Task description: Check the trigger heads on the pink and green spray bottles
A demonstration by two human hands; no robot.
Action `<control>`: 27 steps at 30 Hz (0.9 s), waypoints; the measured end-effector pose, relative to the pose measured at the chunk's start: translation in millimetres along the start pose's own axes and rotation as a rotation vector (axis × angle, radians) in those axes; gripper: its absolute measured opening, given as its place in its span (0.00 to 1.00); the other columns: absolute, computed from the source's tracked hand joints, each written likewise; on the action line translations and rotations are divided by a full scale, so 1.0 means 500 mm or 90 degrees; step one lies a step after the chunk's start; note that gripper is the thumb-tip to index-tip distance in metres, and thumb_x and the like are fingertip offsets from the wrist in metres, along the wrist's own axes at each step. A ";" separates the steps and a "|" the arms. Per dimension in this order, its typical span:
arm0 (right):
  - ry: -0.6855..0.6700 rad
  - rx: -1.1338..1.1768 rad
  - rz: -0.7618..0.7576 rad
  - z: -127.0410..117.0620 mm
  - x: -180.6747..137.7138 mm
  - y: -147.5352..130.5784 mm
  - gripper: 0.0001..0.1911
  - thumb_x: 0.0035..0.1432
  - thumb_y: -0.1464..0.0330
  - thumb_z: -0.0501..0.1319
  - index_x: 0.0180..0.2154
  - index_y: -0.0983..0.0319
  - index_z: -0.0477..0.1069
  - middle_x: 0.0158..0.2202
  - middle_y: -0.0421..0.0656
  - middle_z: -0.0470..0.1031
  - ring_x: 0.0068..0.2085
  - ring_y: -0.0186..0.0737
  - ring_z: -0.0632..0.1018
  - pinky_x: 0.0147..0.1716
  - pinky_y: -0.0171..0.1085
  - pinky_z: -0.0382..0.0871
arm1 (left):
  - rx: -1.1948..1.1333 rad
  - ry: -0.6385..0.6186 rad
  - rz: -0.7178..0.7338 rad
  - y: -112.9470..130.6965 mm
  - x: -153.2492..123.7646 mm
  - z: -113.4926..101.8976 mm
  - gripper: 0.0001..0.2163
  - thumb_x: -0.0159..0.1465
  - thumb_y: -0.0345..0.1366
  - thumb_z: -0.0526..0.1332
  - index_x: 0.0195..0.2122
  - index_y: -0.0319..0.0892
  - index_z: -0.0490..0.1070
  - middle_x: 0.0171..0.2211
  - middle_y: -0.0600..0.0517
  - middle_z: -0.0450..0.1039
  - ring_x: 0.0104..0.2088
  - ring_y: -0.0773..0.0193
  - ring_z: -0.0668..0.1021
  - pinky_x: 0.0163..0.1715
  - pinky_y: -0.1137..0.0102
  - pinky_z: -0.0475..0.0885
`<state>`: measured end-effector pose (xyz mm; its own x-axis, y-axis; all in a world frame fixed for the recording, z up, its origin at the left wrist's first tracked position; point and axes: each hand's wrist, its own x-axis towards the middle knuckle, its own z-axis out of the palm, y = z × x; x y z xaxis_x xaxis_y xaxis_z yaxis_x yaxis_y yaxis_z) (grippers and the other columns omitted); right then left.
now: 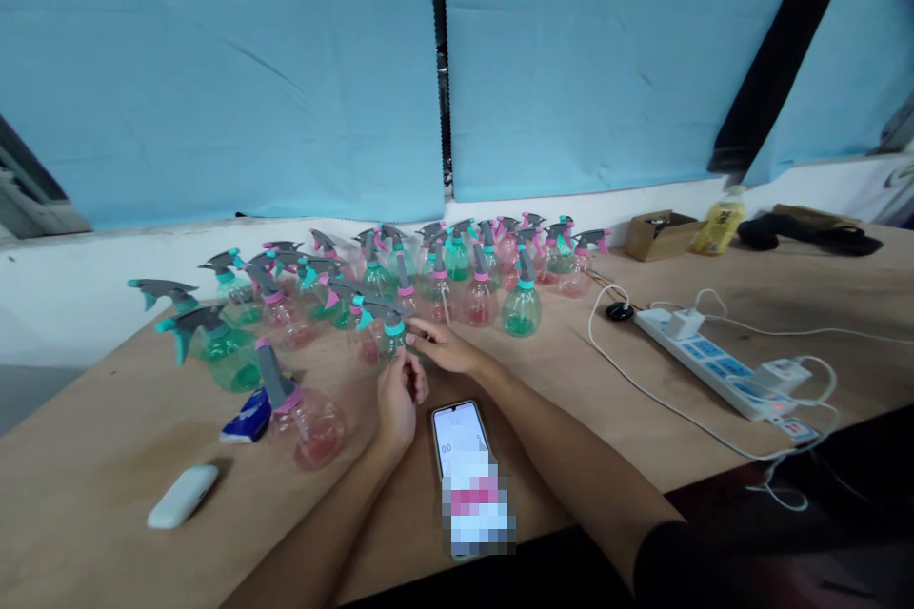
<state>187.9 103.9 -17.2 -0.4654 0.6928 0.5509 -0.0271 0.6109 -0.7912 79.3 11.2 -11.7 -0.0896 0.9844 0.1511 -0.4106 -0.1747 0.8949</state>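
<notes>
A spray bottle with a teal collar and a grey-and-teal trigger head stands upright just beyond my hands. My right hand reaches along its right side, fingers stretched out towards the collar; contact is hard to make out. In front of the bottle's lower body, my left hand is closed with curled fingers, and anything inside them is hidden. Between my forearms lies a phone with a lit screen, partly blurred. At the left, nearer me, is a pink spray bottle.
Several pink and green spray bottles stand across the wooden table. A white case and a blue packet lie left. A power strip with cables, a cardboard box and a yellow drink bottle are right.
</notes>
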 end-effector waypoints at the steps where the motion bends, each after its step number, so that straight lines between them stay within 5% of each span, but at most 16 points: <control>1: -0.004 0.037 0.022 0.004 0.000 0.007 0.19 0.64 0.64 0.58 0.56 0.56 0.68 0.51 0.44 0.72 0.51 0.39 0.72 0.53 0.42 0.65 | -0.007 -0.004 -0.003 -0.002 0.000 -0.001 0.20 0.62 0.52 0.59 0.23 0.42 0.62 0.15 0.60 0.56 0.14 0.73 0.58 0.14 0.77 0.51; 5: -0.045 0.212 0.105 0.021 -0.002 0.019 0.19 0.60 0.74 0.57 0.52 0.55 0.72 0.50 0.41 0.74 0.51 0.36 0.74 0.54 0.39 0.64 | -0.024 -0.028 -0.015 -0.006 -0.002 -0.001 0.22 0.64 0.56 0.53 0.25 0.42 0.64 0.15 0.59 0.56 0.14 0.73 0.57 0.15 0.77 0.52; 9: -0.065 0.282 0.199 0.039 -0.007 0.011 0.15 0.61 0.73 0.54 0.44 0.57 0.76 0.39 0.40 0.78 0.40 0.34 0.77 0.46 0.36 0.68 | -0.034 -0.014 -0.003 -0.001 -0.001 -0.001 0.22 0.65 0.57 0.50 0.29 0.43 0.65 0.14 0.59 0.56 0.13 0.72 0.57 0.14 0.77 0.52; 20: -0.013 0.268 0.155 0.059 -0.003 0.006 0.14 0.62 0.58 0.58 0.40 0.61 0.76 0.36 0.41 0.77 0.41 0.37 0.76 0.48 0.38 0.67 | -0.114 0.125 0.011 0.025 0.027 -0.027 0.14 0.65 0.47 0.54 0.31 0.43 0.67 0.17 0.60 0.56 0.14 0.73 0.57 0.13 0.79 0.52; 27: 0.067 0.226 0.146 0.044 -0.006 0.005 0.18 0.64 0.55 0.55 0.39 0.62 0.75 0.30 0.41 0.75 0.28 0.33 0.73 0.29 0.32 0.67 | -0.100 0.190 -0.005 0.034 0.039 -0.041 0.08 0.61 0.42 0.58 0.32 0.44 0.64 0.18 0.62 0.57 0.14 0.75 0.57 0.13 0.79 0.51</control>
<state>169.5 95.0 -26.7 -0.4033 0.8414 0.3597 -0.2452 0.2793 -0.9284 52.1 27.1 -2.4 -0.3377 0.9412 -0.0060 -0.5448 -0.1902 0.8167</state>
